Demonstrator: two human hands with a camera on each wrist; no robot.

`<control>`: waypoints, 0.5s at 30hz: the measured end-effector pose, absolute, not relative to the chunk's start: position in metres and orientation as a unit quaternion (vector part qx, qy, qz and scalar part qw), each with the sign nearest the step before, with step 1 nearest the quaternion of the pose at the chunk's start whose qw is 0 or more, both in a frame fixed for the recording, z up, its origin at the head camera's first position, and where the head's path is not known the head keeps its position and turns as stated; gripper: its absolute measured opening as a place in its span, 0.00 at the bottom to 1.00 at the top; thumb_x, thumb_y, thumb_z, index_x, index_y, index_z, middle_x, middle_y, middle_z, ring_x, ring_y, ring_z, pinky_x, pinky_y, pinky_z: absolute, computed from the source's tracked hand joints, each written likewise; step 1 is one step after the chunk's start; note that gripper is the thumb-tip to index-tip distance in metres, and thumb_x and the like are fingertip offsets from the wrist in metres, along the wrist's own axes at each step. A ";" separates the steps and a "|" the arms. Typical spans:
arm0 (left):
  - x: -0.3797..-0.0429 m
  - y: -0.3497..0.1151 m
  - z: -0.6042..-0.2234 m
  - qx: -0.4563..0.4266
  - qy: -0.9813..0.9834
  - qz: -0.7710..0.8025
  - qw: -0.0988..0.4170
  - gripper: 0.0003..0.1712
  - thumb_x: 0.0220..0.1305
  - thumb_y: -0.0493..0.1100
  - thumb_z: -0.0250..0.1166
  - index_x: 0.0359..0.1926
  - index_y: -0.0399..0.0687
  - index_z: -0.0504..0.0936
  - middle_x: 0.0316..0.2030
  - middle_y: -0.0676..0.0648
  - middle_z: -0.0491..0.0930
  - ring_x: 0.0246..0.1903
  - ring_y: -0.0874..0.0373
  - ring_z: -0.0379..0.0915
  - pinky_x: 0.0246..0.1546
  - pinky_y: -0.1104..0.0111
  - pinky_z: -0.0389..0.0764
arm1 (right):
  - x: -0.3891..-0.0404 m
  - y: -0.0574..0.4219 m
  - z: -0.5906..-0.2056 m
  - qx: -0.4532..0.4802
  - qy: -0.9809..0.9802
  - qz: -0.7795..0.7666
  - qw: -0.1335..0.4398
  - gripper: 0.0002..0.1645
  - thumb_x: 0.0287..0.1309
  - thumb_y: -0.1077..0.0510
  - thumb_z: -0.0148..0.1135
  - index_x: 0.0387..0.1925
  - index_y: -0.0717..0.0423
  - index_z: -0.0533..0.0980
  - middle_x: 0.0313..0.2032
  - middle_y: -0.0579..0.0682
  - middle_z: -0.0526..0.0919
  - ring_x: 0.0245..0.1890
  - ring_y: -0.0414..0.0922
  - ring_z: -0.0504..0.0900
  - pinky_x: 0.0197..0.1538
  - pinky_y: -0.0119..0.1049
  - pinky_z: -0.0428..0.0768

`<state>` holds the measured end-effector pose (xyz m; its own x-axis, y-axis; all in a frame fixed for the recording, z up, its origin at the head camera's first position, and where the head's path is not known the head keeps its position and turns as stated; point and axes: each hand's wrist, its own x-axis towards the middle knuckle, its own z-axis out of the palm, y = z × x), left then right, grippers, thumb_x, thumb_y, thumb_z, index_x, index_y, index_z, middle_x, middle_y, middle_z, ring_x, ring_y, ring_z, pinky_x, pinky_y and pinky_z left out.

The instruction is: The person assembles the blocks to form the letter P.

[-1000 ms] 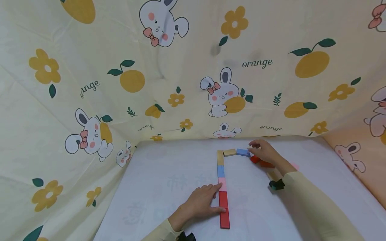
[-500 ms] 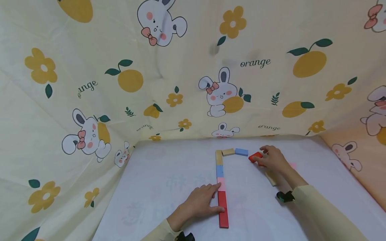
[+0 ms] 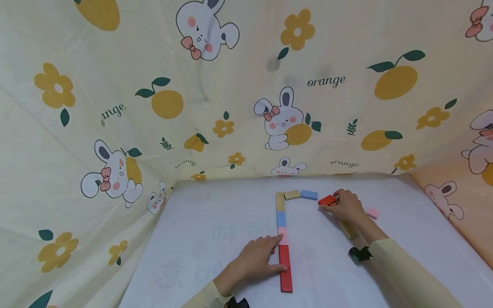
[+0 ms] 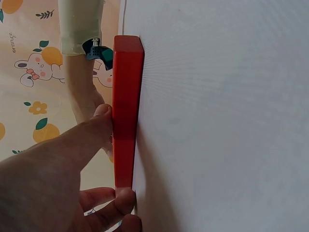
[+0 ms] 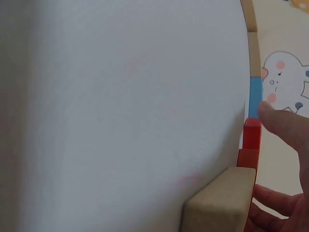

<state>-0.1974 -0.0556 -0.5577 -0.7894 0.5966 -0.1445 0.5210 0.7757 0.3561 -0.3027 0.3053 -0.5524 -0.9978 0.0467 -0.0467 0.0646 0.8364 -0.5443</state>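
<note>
My left hand [image 3: 256, 259] rests at the straight row of flat blocks, its index fingertip on the pink block [image 3: 283, 236] and its thumb on a red block [image 3: 286, 280]. In the left wrist view, the thumb touches the side of the red blocks [image 4: 128, 96]. My right hand [image 3: 346, 207] pinches a red block [image 3: 327, 200] between thumb and fingers, just right of the blue block [image 3: 309, 195]. An orange-red block [image 5: 247, 157] shows beside that red one in the right wrist view; the hand mostly hides it from the head camera.
A wooden block [image 3: 280, 202] and a blue block [image 3: 281, 219] form the row's far end. Another wooden block [image 3: 292, 195] leads right from it. One more wooden block [image 3: 348, 230] lies beneath the right wrist, and a pink piece [image 3: 372, 213] farther right. Patterned cloth [image 3: 231, 107] hangs behind.
My right hand has drawn back from the blue block's right end and moved right and down onto the red block, which it now pinches. The left hand has stayed in place.
</note>
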 end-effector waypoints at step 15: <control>-0.198 -0.056 -0.558 0.301 0.933 0.155 0.125 0.54 0.62 0.75 0.70 0.82 0.62 0.65 0.39 0.62 0.73 0.39 0.70 0.65 0.41 0.68 0.72 | -0.303 0.311 -0.555 0.005 0.956 -0.293 0.027 0.45 0.59 0.43 0.79 0.63 0.70 0.72 0.52 0.68 0.76 0.52 0.64 0.70 0.50 0.57 0.78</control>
